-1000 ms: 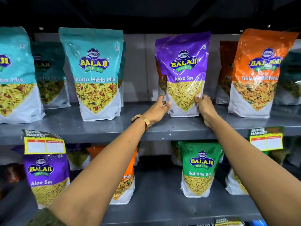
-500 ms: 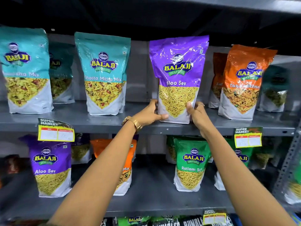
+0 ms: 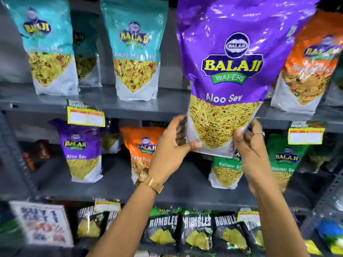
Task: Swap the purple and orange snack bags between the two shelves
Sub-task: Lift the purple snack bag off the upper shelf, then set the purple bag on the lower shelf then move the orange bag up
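A large purple Aloo Sev bag [image 3: 233, 71] is held upright in the air, off the upper shelf [image 3: 130, 106] and close to the camera. My left hand [image 3: 172, 147] grips its lower left corner and my right hand [image 3: 250, 145] grips its lower right corner. An orange bag [image 3: 311, 67] stands on the upper shelf to the right, partly hidden behind the purple one. On the middle shelf [image 3: 115, 190] stand a second purple Aloo Sev bag [image 3: 81, 151] at the left and an orange bag [image 3: 141, 149] beside it, partly covered by my left hand.
Two teal bags [image 3: 135, 56] and more behind them stand on the upper shelf's left. Green Ratlami Sev bags [image 3: 284, 160] stand on the middle shelf's right. Yellow price tags [image 3: 85, 116] hang from shelf edges. Black Rumbles packs [image 3: 196, 230] fill the lowest shelf.
Both hands have lifted the purple bag off the upper shelf and drawn it toward the camera. The view has tipped down, so the lowest shelf shows.
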A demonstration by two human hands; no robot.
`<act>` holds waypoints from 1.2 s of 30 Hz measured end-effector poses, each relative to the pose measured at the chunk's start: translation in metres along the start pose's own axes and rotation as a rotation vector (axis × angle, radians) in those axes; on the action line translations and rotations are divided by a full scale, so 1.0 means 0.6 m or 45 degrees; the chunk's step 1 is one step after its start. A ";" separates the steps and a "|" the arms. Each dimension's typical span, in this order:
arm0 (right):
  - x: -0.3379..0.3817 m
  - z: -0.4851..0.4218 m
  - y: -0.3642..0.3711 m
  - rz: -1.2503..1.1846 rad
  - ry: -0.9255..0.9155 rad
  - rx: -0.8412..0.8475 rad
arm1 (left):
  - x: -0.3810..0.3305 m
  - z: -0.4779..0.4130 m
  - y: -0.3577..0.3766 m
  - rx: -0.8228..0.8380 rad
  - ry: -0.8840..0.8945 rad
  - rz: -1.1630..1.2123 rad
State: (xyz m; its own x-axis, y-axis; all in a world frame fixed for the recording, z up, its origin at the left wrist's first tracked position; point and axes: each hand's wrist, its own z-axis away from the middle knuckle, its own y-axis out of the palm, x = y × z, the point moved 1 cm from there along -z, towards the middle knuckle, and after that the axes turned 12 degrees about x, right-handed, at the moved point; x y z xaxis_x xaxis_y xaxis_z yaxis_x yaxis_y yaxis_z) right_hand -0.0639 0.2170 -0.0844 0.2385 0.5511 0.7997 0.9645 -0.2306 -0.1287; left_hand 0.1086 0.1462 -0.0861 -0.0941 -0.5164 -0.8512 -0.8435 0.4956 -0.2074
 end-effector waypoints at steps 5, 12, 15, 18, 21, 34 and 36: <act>-0.076 0.088 0.031 -0.039 0.185 0.065 | 0.076 0.082 0.004 0.013 -0.181 -0.041; -0.202 0.148 0.076 -0.084 0.554 0.146 | 0.205 0.147 0.007 -0.025 -0.442 -0.190; -0.252 0.154 0.091 -0.127 0.650 0.205 | 0.267 0.165 0.011 -0.045 -0.503 -0.299; -0.284 0.149 0.102 -0.150 0.701 0.275 | 0.327 0.172 0.017 -0.058 -0.548 -0.344; -0.319 0.129 0.109 -0.096 0.757 0.252 | 0.385 0.155 0.018 -0.040 -0.585 -0.395; -0.452 0.077 0.120 0.170 0.788 0.119 | 0.451 0.081 0.007 -0.002 -0.569 -0.429; -0.472 0.077 0.117 0.187 0.765 0.101 | 0.453 0.095 -0.007 -0.081 -0.583 -0.452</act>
State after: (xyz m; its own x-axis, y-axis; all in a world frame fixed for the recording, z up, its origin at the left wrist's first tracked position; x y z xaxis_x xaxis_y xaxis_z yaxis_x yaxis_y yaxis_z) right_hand -0.0585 0.0821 -0.3469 0.2860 -0.0351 0.9576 0.9374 -0.1969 -0.2872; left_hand 0.1169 0.0435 -0.3443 0.4268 -0.2814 -0.8594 -0.8129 0.2970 -0.5010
